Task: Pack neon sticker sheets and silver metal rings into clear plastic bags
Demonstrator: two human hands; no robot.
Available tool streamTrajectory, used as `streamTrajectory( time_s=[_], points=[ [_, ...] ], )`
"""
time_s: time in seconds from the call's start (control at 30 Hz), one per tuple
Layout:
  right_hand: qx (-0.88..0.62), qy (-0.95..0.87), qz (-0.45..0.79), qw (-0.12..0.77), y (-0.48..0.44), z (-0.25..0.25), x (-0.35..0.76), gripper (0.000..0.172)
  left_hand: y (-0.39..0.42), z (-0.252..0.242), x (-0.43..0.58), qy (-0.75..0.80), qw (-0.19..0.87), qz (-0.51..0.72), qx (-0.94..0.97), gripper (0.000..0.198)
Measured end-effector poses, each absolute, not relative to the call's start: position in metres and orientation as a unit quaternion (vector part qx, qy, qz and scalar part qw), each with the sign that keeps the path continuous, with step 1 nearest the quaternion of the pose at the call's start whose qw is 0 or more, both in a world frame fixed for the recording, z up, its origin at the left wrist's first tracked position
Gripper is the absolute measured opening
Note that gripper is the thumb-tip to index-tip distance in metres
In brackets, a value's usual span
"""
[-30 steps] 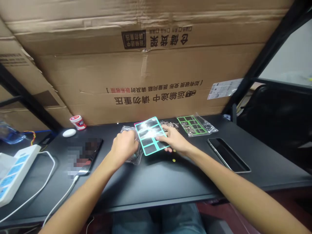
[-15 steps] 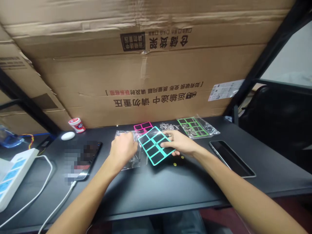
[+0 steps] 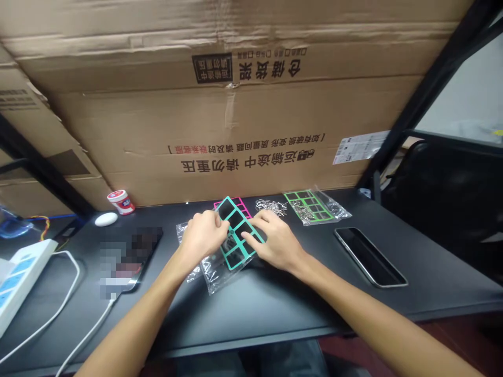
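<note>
Teal plastic grid frame (image 3: 236, 219) lies tilted over a clear plastic bag (image 3: 210, 272), centre frame on the black tabletop (image 3: 275, 314). The left hand (image 3: 202, 246) curls its fingers (image 3: 220, 222) narrowly over the frame's left side; whether they grip it, I cannot tell. The right hand (image 3: 277, 245) rests spread fingers (image 3: 251, 235) on its right side. Just behind sit a pink grid frame (image 3: 232, 202), a tangle of metal rings (image 3: 270, 206) and a bagged green grid frame (image 3: 309, 206).

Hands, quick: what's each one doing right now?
Left hand: curled, closed on the teal grid sheet, seemingly holding it.
Right hand: open, fingertips resting on that sheet, not clearly gripping.
</note>
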State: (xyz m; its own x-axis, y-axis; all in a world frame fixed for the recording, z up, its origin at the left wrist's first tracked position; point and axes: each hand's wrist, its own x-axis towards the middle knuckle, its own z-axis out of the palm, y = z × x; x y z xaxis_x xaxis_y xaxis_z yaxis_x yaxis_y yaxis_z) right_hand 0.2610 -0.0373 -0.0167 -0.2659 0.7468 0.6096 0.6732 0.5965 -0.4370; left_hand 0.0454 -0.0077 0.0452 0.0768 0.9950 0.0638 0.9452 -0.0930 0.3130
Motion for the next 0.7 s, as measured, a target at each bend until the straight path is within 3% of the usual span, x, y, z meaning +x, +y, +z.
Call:
streamTrajectory(
  time_s=[0.17,0.37,0.7],
  points=[
    [-0.405,-0.827,-0.015,0.389,-0.035,-0.025,0.263,0.042,-0.006,0.042,0.038,0.652,0.192,0.181,0.710,0.031],
    [-0.378,-0.835,0.127,0.379,-0.031,-0.032,0.266,0.024,-0.004,0.034,0.034,0.623,0.305,0.240,0.679,0.028],
    [-0.388,-0.786,0.220,0.428,-0.027,-0.031,0.270,0.035,-0.006,0.024,0.032,0.570,0.369,0.273,0.681,0.023]
  ],
)
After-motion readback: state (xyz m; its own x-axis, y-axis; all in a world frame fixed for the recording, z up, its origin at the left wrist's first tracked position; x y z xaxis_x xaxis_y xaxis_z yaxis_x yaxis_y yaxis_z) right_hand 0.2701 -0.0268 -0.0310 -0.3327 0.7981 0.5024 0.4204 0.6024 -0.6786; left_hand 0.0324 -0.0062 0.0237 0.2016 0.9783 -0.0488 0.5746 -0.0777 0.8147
